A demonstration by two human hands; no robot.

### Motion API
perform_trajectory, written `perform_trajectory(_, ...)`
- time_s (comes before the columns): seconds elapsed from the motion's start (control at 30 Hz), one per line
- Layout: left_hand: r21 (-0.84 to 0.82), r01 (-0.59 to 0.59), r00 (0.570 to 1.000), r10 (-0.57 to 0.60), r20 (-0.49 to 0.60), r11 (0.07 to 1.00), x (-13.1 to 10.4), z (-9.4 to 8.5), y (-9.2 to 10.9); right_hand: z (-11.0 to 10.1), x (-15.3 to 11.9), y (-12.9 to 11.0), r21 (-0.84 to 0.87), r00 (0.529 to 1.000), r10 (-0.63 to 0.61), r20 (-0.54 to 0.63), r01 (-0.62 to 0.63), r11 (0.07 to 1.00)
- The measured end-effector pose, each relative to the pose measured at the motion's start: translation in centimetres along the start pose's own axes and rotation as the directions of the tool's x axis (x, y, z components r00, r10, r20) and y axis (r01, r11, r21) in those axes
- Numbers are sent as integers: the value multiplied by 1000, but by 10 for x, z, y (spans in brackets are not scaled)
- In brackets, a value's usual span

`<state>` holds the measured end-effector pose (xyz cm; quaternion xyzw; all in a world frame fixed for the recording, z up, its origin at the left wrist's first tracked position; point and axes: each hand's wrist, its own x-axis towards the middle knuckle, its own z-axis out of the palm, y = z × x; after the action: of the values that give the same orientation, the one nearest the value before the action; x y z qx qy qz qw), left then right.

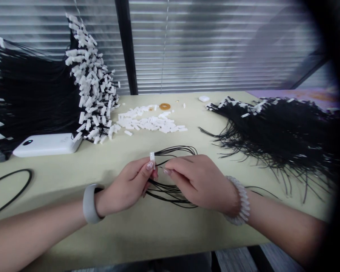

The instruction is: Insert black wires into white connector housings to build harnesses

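Through the head camera I have the white connector [152, 158] up in the left hand [132, 185], its thumb and fingers [149, 165] clenched on the near part of it, above the counter [130, 234]. Its long axis runs mostly away from the wearer, tipped only slightly, so one long side faces right, and I judge that everything hangs on that side. Black wires [175, 150] leave it toward the right, arching behind the right hand [201, 185], while more strands of the bundle show under both hands, reaching below the left one. The right fingers [167, 171] are pinched together just to the right of the connector, apart from it by a narrow gap, and they seem to grip one thin wire end [160, 167] pointing left at it (the tip is so small that I can't swear to its exact line). The left hand is the nearer one, since it carries the connector; from the right fingertips the connector lies straight to the left and a touch farther off. Loose white connectors [150, 122] lie scattered beyond the hands, and a heap of black wires [283, 136] sprawls off to the right.
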<state>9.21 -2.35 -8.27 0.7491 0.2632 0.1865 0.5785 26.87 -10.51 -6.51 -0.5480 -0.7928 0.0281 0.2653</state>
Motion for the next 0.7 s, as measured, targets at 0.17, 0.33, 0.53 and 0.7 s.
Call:
perform_trajectory(0.17, -13, 13, 1000, -13, -2, 1000, -1, 1, 0, 2, -1, 1, -68, 1000, -17, -5, 17, 998)
perform_trajectory(0.33, -7, 12, 1000, -12, 10, 1000, -1, 1, 0, 2, -1, 1, -75, 999, -37, -28, 34, 997)
perform_trajectory(0.53, 60, -32, 999, 32, 7, 998, 0, 0, -1, 3, -2, 1, -74, 996, -83, -32, 81, 994)
perform_trajectory(0.7, 95, -58, 998, 55, 30, 994, 0, -1, 0, 5, -1, 3, -117, 997, -81, -20, 78, 990)
